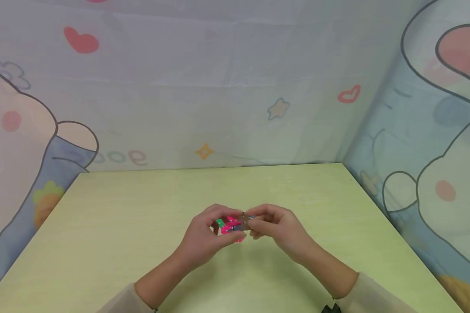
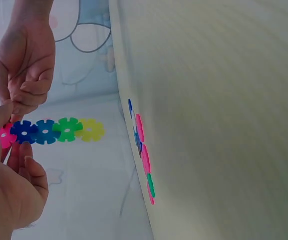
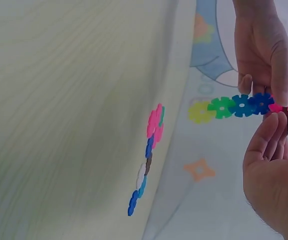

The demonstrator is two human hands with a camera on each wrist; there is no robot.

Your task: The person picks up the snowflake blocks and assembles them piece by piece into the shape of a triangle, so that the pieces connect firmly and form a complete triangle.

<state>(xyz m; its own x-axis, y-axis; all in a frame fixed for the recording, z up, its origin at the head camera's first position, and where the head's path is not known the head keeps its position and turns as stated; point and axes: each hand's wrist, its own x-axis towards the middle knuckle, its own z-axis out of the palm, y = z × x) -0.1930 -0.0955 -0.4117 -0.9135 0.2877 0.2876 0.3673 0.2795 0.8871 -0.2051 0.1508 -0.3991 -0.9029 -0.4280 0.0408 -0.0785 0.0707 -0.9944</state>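
Observation:
A chain of interlocking snowflake discs (image 3: 222, 107) runs from yellow through green, blue and dark blue to pink. My left hand (image 1: 207, 234) pinches it near the pink end, thumb and fingers around the pink and dark blue discs. Opposite it, my right hand (image 1: 280, 228) pinches a brown snowflake disc (image 1: 245, 222) between thumb and fingertips. This brown disc appears edge-on in the right wrist view, against the pink disc; whether their slots are joined I cannot tell. The fingers of both hands nearly meet.
Several loose snowflake discs lie on the pale table below the hands: pink ones (image 3: 155, 120), a green one (image 2: 150, 185), a white one (image 3: 141, 176), a brown one (image 3: 148, 163) and blue ones (image 3: 133, 202). A cartoon-printed cloth (image 1: 235, 87) stands behind the table (image 1: 141, 208).

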